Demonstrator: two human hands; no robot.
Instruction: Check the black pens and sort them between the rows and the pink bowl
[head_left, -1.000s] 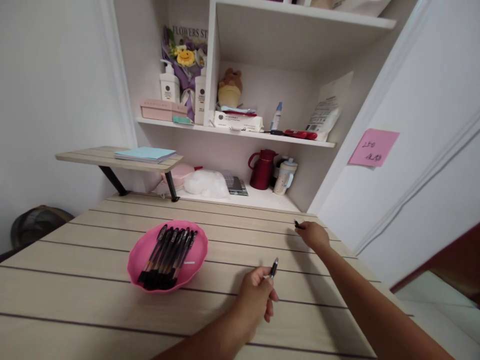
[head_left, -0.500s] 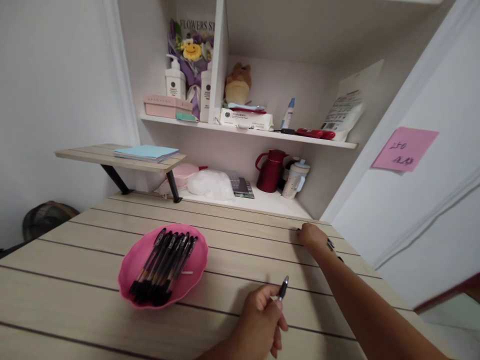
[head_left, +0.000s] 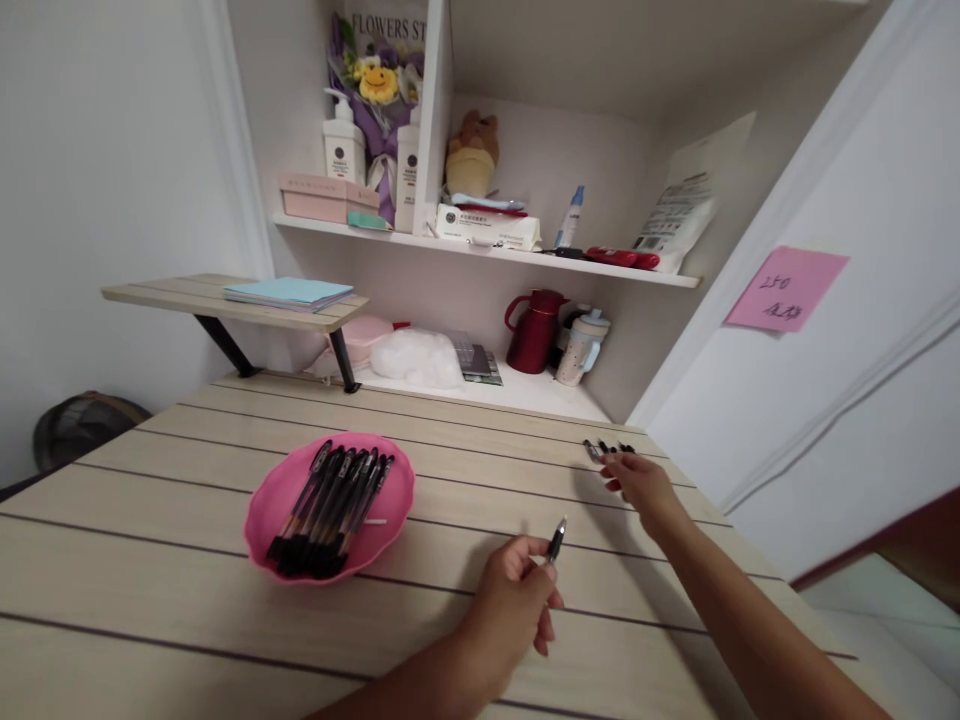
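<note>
My left hand [head_left: 517, 590] is closed around a black pen [head_left: 556, 541] whose tip points up and away from me. It hovers just above the striped wooden table [head_left: 187, 520]. My right hand [head_left: 639, 482] reaches to the table's far right edge, fingers spread over a few black pens [head_left: 606, 449] lying there. A pink dish [head_left: 285, 490] to the left holds several black pens [head_left: 334, 498] side by side.
Behind the table, shelves hold a red jug [head_left: 530, 331], a cup, bottles, a box and a plush toy. A small raised shelf [head_left: 225, 300] with a blue notebook stands at the back left. A pink sticky note [head_left: 784, 290] hangs on the right wall.
My right hand drew back slightly and opened, uncovering the pens at the far edge. My left hand stayed closed on its pen.
</note>
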